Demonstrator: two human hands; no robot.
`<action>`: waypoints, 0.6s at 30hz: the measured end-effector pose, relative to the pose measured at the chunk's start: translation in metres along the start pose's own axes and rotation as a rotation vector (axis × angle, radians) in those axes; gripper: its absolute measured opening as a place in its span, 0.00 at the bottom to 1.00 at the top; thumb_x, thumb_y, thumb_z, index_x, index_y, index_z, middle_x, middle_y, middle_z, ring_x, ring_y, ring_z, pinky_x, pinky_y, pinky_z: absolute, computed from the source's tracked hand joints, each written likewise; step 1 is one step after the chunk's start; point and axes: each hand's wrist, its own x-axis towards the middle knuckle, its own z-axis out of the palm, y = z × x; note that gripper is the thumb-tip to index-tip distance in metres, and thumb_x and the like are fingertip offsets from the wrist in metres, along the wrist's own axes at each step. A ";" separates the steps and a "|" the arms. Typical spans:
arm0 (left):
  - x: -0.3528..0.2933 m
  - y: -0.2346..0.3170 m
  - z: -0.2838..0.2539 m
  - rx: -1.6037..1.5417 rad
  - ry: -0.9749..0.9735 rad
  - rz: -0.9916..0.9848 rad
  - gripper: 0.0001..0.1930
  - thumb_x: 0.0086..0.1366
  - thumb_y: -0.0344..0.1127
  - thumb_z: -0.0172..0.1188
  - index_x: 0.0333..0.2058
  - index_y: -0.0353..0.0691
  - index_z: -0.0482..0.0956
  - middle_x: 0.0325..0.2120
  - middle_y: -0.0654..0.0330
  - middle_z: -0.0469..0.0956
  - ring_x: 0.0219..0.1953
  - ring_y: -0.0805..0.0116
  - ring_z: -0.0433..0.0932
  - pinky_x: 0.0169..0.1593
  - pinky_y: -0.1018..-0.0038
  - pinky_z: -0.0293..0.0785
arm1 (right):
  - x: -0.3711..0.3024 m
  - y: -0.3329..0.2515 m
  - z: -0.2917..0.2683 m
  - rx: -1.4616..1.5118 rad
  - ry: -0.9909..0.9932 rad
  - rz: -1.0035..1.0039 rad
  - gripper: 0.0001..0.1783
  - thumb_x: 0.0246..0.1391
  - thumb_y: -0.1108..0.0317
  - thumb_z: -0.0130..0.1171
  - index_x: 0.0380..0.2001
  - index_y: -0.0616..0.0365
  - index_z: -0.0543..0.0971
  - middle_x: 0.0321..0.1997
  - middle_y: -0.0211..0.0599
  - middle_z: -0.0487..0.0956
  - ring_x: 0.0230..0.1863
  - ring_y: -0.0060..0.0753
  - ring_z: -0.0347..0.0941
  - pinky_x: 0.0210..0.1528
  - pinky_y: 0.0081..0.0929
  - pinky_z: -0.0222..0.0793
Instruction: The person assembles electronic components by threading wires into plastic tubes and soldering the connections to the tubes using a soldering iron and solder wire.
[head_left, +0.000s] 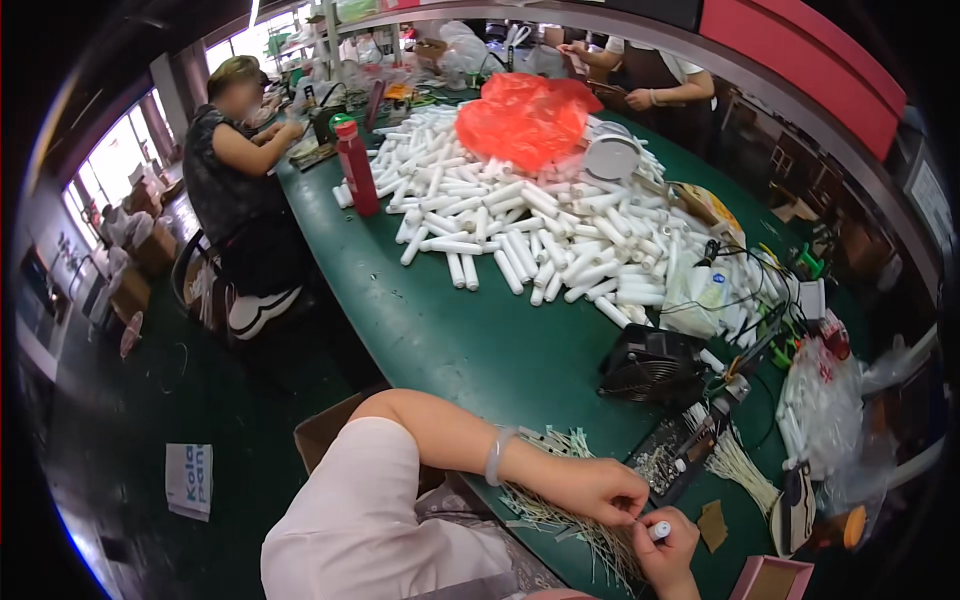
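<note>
Taking the pair of hands as the centre of my clock face, I count two of them at work over one green tabletop [430, 325]. The right hand [676, 548] has its grip clamped around one white tube [659, 531], its end showing just beyond the left fingertips. The left hand [600, 490], with one pale bracelet [497, 456] on its wrist, has its grip together in a pinch beside that tube; I cannot tell whether anything thin sits between. Around them I count two bunches of pale wires: a loose heap [592, 545] at 9 o'clock, partly under the left forearm, and a tidier bundle [745, 470] at 2. One black tray [684, 480] of small metal parts lies at 1, one black fan [650, 365] at 12, one brown scrap [712, 526] at 3, one pink box [772, 580] at 4. Towards 11 spreads a pile of white tubes [520, 240], too many for me to count, with one red bag [530, 120] on it and one red bottle [356, 172] beside it. I see two other people: one seated [235, 170] at 10, one [655, 80] at 12.
</note>
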 end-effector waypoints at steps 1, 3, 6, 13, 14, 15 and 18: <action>0.001 0.000 -0.001 -0.004 -0.016 -0.011 0.07 0.51 0.31 0.57 0.27 0.35 0.71 0.23 0.58 0.72 0.25 0.69 0.71 0.29 0.74 0.67 | 0.001 0.000 0.000 -0.003 -0.003 -0.007 0.05 0.33 0.75 0.59 0.16 0.59 0.73 0.17 0.36 0.71 0.19 0.35 0.69 0.23 0.26 0.63; 0.003 -0.001 -0.002 -0.012 -0.041 -0.018 0.07 0.51 0.32 0.58 0.27 0.35 0.71 0.23 0.58 0.72 0.25 0.68 0.71 0.29 0.73 0.67 | 0.000 0.001 0.000 -0.010 0.022 -0.023 0.05 0.33 0.75 0.59 0.16 0.59 0.73 0.16 0.36 0.71 0.18 0.34 0.69 0.22 0.25 0.62; 0.003 -0.003 -0.003 0.031 -0.019 0.030 0.08 0.52 0.33 0.58 0.27 0.35 0.71 0.23 0.58 0.72 0.25 0.69 0.72 0.29 0.74 0.68 | 0.005 0.005 0.000 -0.036 0.027 -0.129 0.06 0.34 0.75 0.61 0.18 0.57 0.73 0.15 0.35 0.71 0.15 0.33 0.69 0.18 0.24 0.63; 0.003 -0.005 -0.003 -0.079 0.001 -0.073 0.08 0.54 0.33 0.58 0.28 0.34 0.72 0.23 0.59 0.72 0.26 0.74 0.72 0.30 0.78 0.70 | 0.008 0.005 -0.005 -0.055 0.007 -0.189 0.07 0.33 0.75 0.62 0.19 0.56 0.73 0.16 0.35 0.73 0.16 0.34 0.70 0.18 0.25 0.65; 0.003 -0.003 -0.004 -0.071 -0.007 -0.095 0.08 0.54 0.33 0.58 0.28 0.34 0.72 0.24 0.59 0.72 0.26 0.74 0.73 0.30 0.78 0.70 | 0.008 0.005 -0.005 -0.039 0.003 -0.181 0.07 0.33 0.75 0.62 0.18 0.56 0.73 0.17 0.35 0.73 0.16 0.34 0.71 0.19 0.25 0.65; 0.004 -0.001 -0.004 -0.062 -0.013 -0.115 0.08 0.54 0.32 0.58 0.28 0.34 0.72 0.24 0.59 0.72 0.27 0.74 0.73 0.30 0.78 0.69 | 0.008 0.007 -0.006 -0.043 0.021 -0.159 0.07 0.33 0.75 0.62 0.18 0.56 0.73 0.17 0.35 0.73 0.16 0.34 0.71 0.19 0.25 0.65; 0.004 0.002 -0.006 0.006 -0.033 -0.129 0.08 0.57 0.33 0.57 0.31 0.35 0.73 0.26 0.61 0.71 0.27 0.78 0.72 0.31 0.81 0.70 | 0.008 0.009 -0.010 -0.020 -0.004 -0.177 0.08 0.33 0.74 0.60 0.23 0.57 0.74 0.20 0.37 0.74 0.18 0.36 0.71 0.21 0.27 0.66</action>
